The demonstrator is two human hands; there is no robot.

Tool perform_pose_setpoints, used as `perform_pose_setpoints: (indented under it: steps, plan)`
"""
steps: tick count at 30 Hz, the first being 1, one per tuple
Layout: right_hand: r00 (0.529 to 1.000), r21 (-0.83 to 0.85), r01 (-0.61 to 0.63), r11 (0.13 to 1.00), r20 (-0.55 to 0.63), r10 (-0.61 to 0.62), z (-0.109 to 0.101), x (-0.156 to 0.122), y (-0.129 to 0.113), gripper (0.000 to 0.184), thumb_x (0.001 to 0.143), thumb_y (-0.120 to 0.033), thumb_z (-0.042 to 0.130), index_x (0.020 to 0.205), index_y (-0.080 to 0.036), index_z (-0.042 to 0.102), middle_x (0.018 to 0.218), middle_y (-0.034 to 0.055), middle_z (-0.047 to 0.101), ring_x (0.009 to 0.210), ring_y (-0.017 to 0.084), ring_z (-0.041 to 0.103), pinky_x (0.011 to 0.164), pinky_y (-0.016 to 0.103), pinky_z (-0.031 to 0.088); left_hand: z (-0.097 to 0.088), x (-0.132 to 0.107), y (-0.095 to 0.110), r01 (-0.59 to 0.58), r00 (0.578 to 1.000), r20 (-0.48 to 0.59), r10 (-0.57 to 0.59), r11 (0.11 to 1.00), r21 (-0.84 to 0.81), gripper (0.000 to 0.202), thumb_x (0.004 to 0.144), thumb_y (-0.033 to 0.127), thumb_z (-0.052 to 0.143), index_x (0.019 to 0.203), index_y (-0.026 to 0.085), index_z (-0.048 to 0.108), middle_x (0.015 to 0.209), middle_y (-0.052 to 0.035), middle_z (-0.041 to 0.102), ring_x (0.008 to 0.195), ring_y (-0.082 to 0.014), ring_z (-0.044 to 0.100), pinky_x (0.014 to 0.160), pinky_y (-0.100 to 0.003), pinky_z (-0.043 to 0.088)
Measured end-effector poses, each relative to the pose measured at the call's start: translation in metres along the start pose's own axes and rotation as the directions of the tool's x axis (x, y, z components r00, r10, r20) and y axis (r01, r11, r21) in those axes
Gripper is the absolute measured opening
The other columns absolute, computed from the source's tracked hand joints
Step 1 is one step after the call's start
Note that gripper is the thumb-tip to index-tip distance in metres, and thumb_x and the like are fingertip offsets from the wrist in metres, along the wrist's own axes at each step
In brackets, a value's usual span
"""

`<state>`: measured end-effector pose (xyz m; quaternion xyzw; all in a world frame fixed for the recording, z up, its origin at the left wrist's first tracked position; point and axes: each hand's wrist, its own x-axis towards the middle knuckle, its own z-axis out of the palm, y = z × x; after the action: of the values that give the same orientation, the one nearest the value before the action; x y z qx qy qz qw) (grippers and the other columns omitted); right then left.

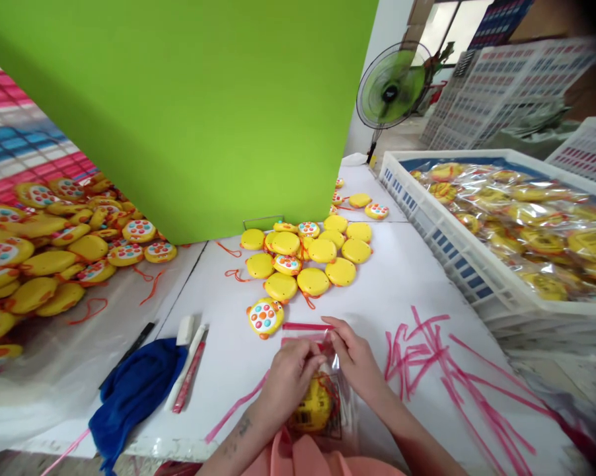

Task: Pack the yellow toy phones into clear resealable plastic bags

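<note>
My left hand (291, 380) and my right hand (355, 360) both grip a clear plastic bag (340, 403) just above the table's near edge. A yellow toy (314, 404) with red string sits inside the bag, partly hidden by my left hand. A red strip (305, 326) runs along the bag's top edge. Left of my hands lies a round yellow toy with colourful buttons (265, 317). Beyond it, a heap of similar yellow toys (308, 254) rests on the white table (402, 277).
Thin pink strips (417, 350) lie right of my hands. A blue cloth (134, 390) and white tube (186, 367) lie at the left. A larger toy heap (50, 251) lies further left, behind it a green board (169, 112). A white crate (441, 244) holds bagged toys.
</note>
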<state>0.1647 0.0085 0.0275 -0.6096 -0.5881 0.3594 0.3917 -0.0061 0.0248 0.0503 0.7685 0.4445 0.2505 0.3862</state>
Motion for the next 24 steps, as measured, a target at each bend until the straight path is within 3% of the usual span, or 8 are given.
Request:
perform_pose_setpoints:
  steps: [3,6,9,13,16,18,21,24]
  plan:
    - [0.998,0.174,-0.028,0.984,-0.046,0.036,0.001,-0.003,-0.002,0.035,0.096,-0.039,0.037,0.124,-0.024,0.053,0.076,0.001,0.065,0.068,0.017,0.064,0.066,0.03,0.054,-0.003,-0.002,-0.009,-0.048,0.98,-0.194,0.051,0.999,0.017,0.02,0.091,0.033,0.054,0.108,0.024,0.059,0.119,-0.0087,0.058,0.115,-0.0251,0.049,0.1,-0.045,0.038]
    - [0.992,0.259,-0.012,0.966,-0.115,0.043,0.002,-0.006,-0.005,0.033,0.096,-0.04,0.039,0.122,-0.024,0.052,0.071,0.0,0.064,0.065,0.017,0.064,0.061,0.028,0.054,-0.004,-0.003,-0.02,0.071,0.947,-0.296,-0.123,0.981,-0.182,0.039,0.094,0.037,0.046,0.13,0.024,0.043,0.137,-0.012,0.045,0.124,-0.0247,0.045,0.099,-0.043,0.041]
    - [0.982,0.264,0.024,0.964,-0.188,0.027,0.001,-0.006,-0.008,0.031,0.097,-0.039,0.039,0.121,-0.024,0.051,0.07,-0.0005,0.064,0.063,0.016,0.063,0.06,0.027,0.053,-0.002,-0.002,-0.026,0.215,0.932,-0.161,-0.325,0.851,-0.478,0.048,0.092,0.046,0.048,0.132,0.019,0.039,0.128,-0.0132,0.053,0.106,-0.0223,0.057,0.082,-0.034,0.05]
    - [0.974,0.134,0.055,0.989,-0.227,-0.023,-0.004,-0.002,-0.008,0.03,0.097,-0.034,0.038,0.122,-0.024,0.052,0.078,0.0016,0.066,0.07,0.017,0.064,0.066,0.031,0.054,0.0,0.001,-0.028,0.27,0.942,0.009,-0.336,0.743,-0.613,0.037,0.088,0.049,0.054,0.101,0.015,0.057,0.088,-0.0044,0.063,0.076,-0.016,0.059,0.068,-0.026,0.047]
    - [0.928,-0.161,0.205,0.965,-0.282,-0.244,-0.008,0.002,-0.009,0.03,0.094,-0.026,0.044,0.122,-0.025,0.054,0.11,0.0083,0.064,0.103,0.023,0.06,0.089,0.041,0.049,0.002,0.003,-0.024,0.252,0.949,-0.001,-0.316,0.758,-0.602,0.032,0.089,0.048,0.051,0.084,0.016,0.056,0.077,-0.0012,0.061,0.071,-0.0148,0.057,0.067,-0.026,0.045]
    - [0.88,-0.321,0.335,0.886,-0.23,-0.416,-0.008,0.005,-0.012,0.032,0.091,-0.019,0.048,0.122,-0.026,0.056,0.115,0.0077,0.063,0.113,0.025,0.053,0.097,0.046,0.044,0.003,0.003,-0.019,0.236,0.954,-0.004,-0.3,0.76,-0.606,0.029,0.091,0.045,0.049,0.085,0.017,0.055,0.078,-0.0013,0.062,0.072,-0.0154,0.057,0.069,-0.027,0.046]
    - [0.843,-0.426,0.459,0.78,-0.07,-0.534,-0.005,0.007,-0.022,0.04,0.09,-0.013,0.05,0.127,-0.027,0.053,0.105,0.0053,0.068,0.103,0.025,0.057,0.091,0.045,0.047,0.001,0.004,-0.008,0.204,0.969,-0.005,-0.247,0.813,-0.546,0.025,0.093,0.04,0.045,0.096,0.019,0.058,0.084,-0.0026,0.065,0.079,-0.0171,0.06,0.075,-0.029,0.048]
    - [0.819,-0.459,0.527,0.715,0.048,-0.572,0.001,0.009,-0.029,0.047,0.091,-0.01,0.046,0.136,-0.024,0.046,0.106,0.0066,0.068,0.093,0.023,0.06,0.084,0.041,0.05,-0.004,0.005,0.003,0.162,0.983,-0.019,-0.18,0.923,-0.349,0.026,0.095,0.033,0.041,0.109,0.02,0.059,0.09,-0.004,0.068,0.083,-0.0182,0.062,0.077,-0.029,0.048]
